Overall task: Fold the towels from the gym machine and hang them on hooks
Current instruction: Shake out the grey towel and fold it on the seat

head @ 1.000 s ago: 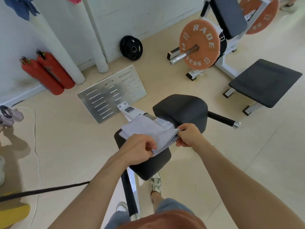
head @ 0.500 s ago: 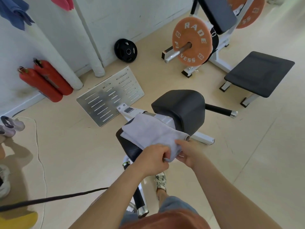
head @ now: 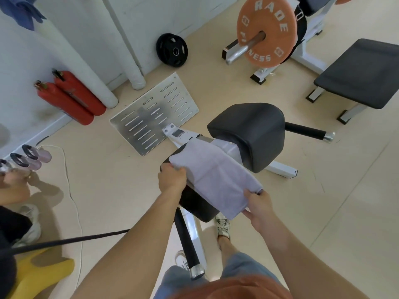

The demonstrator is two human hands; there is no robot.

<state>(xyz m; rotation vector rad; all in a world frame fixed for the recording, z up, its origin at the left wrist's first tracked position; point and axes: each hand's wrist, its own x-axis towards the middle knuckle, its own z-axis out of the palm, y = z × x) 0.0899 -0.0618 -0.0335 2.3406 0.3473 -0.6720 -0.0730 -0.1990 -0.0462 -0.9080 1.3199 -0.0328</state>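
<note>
Right, the towel (head: 213, 180) lies flat over the machine's lower black pad (head: 194, 206), part-folded by the look of it. Left hand (head: 171, 180) grips its left edge with curled fingers; right hand (head: 259, 208) pinches the near end, thumb on top. It's soft, light, limp cloth that will likely sag wherever unsupported, so take it at the corners and keep tension. Low slip risk, nothing fragile. The upper pad (head: 248, 134) crowds the towel's right side, with the handle bar (head: 185, 238) below. Slotted footplate (head: 151, 119) and fire extinguishers (head: 69, 100) are near the wall. A blue cloth (head: 21, 11) hangs top left; no hooks visible.

Left hand (head: 172, 180), right hand (head: 258, 207) moved apart; towel (head: 213, 175) flattened.
</note>
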